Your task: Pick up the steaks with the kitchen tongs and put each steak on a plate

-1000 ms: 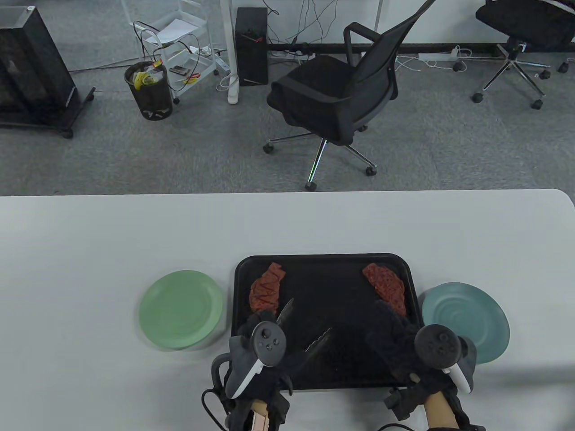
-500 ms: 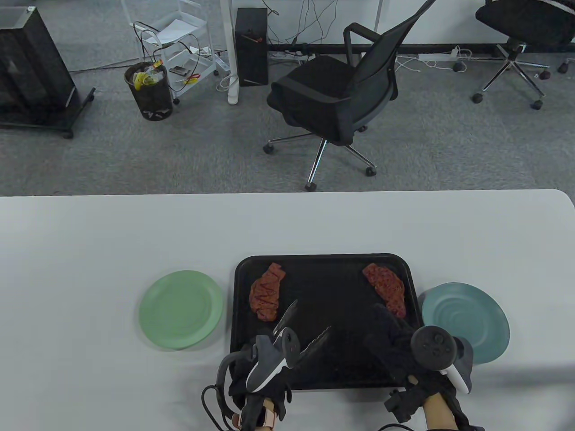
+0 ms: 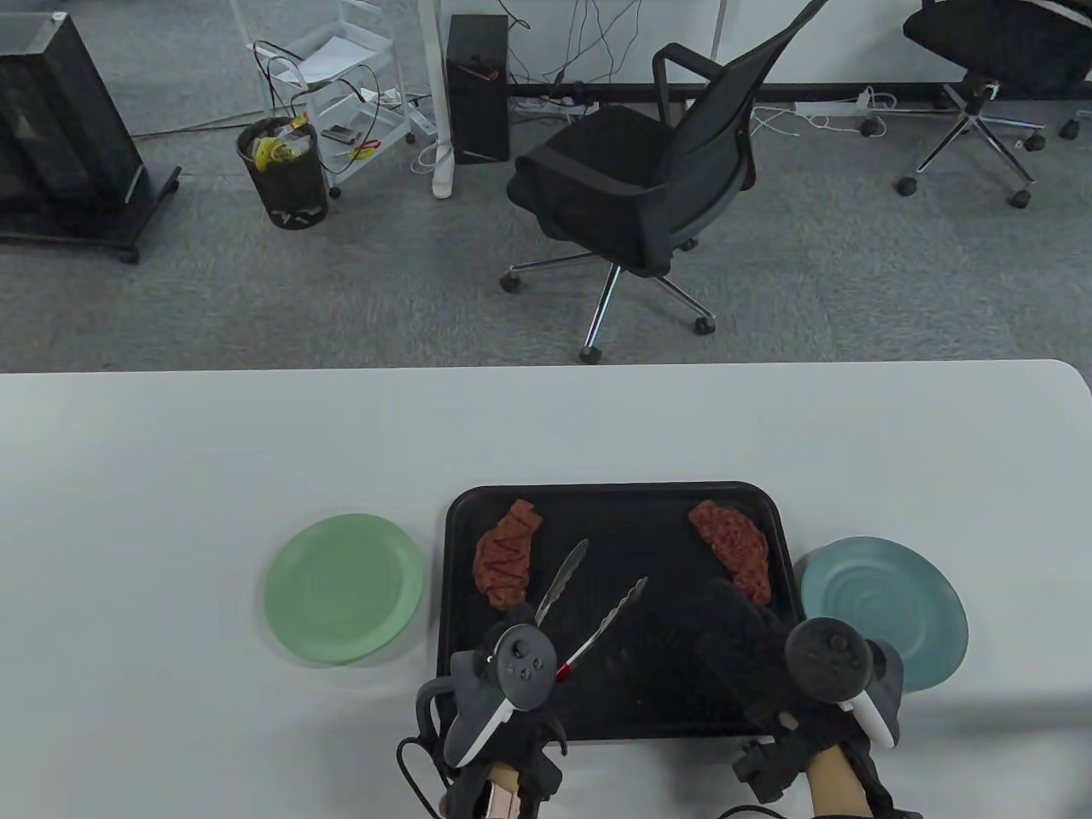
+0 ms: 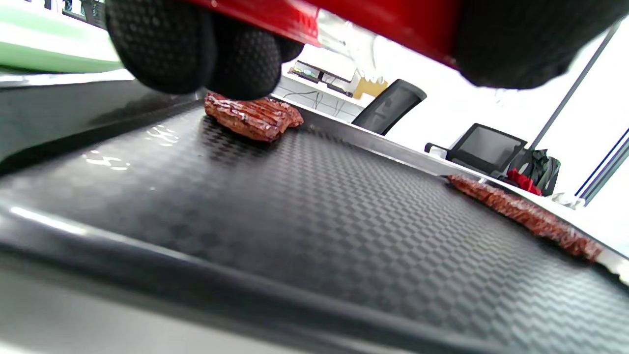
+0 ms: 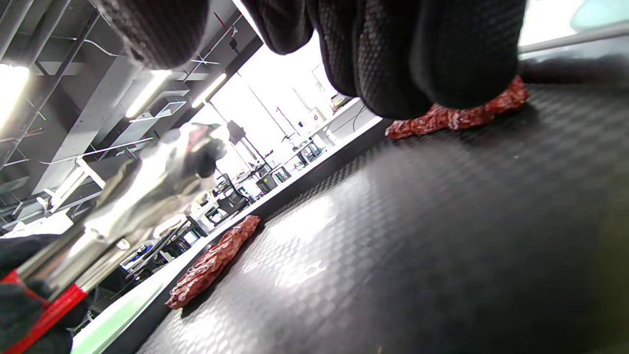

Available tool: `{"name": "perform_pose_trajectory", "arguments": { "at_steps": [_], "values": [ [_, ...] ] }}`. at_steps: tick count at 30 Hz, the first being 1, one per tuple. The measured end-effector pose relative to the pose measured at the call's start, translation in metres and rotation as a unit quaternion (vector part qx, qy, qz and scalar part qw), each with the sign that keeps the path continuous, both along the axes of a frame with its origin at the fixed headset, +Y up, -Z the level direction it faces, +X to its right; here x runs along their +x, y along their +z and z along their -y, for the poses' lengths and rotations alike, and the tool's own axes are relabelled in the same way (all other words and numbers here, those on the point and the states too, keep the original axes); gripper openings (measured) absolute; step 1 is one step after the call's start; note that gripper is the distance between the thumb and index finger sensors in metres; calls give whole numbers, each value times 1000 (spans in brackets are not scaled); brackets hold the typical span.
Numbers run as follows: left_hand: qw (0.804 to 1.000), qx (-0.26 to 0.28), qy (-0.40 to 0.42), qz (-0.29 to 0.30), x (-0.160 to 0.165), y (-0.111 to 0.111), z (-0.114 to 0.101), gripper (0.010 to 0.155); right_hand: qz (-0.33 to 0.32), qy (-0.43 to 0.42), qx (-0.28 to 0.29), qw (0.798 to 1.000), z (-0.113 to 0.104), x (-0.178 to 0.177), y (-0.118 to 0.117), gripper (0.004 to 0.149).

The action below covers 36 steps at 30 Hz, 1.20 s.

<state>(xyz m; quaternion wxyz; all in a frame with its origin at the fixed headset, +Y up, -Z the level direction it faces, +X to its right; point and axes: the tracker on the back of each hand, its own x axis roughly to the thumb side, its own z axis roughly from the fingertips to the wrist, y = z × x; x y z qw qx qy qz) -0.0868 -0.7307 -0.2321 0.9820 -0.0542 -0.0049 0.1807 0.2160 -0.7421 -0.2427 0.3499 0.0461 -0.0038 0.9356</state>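
Tongs (image 3: pixel 589 601) up over tray (image 3: pixel 614 495) — both steaks on it.
L hand (image 3: pixel 503 682) clenched round red tong handles, arms spread, tips beside L steak (image 3: pixel 503 559); R hand (image 3: pixel 768 648) relaxed, fingers resting on tray by R steak (image 3: pixel 734 546) — plates flank it on desk (image 3: pixel 171 444).

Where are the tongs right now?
In the table view the tongs are held by the left hand above the black tray, tips spread just right of the left steak.

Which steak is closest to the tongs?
The left steak, on the tray's side nearest the green plate. The open tongs in the left hand point just beside it; the right steak lies farther off.
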Motion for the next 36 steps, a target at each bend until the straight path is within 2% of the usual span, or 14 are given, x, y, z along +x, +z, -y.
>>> {"name": "perform_pose_trajectory", "arguments": {
  "at_steps": [4, 8, 11, 16, 19, 21, 23, 24, 26, 27, 29, 31, 33, 36],
  "values": [
    [1000, 3, 6, 1, 0, 1, -1, 97, 17, 12, 0, 1000, -1, 4, -2, 70],
    [1000, 6, 10, -3, -1, 1, -2, 97, 113, 97, -7, 989, -8, 44, -10, 71],
    [1000, 2, 13, -5, -2, -1, -2, 97, 238, 161, -33, 957, -7, 94, -9, 77],
    [1000, -6, 19, -9, -2, -5, -1, 97, 358, 213, -127, 900, 11, 148, -10, 88],
    [1000, -13, 10, -6, 0, -5, 0, 97, 389, 231, -164, 876, 25, 161, -15, 93],
    [1000, -14, 5, -5, 1, -5, 0, 97, 394, 237, -184, 869, 30, 165, -19, 94],
    [1000, -15, 4, -4, 2, -6, 0, 97, 385, 225, -235, 864, 38, 167, -24, 95],
    [1000, -16, 5, -2, 2, -6, 0, 97, 374, 222, -242, 867, 42, 167, -27, 93],
    [1000, -16, 3, -1, 2, -6, 1, 97, 396, 259, -218, 854, 43, 166, -28, 90],
    [1000, -17, 1, -2, 2, -5, 1, 97, 394, 270, -238, 846, 42, 168, -29, 90],
    [1000, -17, -1, -3, 1, -5, 0, 97, 404, 243, -251, 846, 41, 174, -26, 89],
    [1000, -17, 0, -5, 0, -4, 0, 97, 441, 182, -229, 849, 37, 186, -15, 83],
    [1000, -18, 1, -7, -2, -3, 0, 97, 462, 75, -211, 858, 32, 196, -2, 71],
    [1000, -20, 0, -12, -3, -1, -1, 97, 471, -58, -189, 859, 21, 204, 13, 55]
  ]
}}
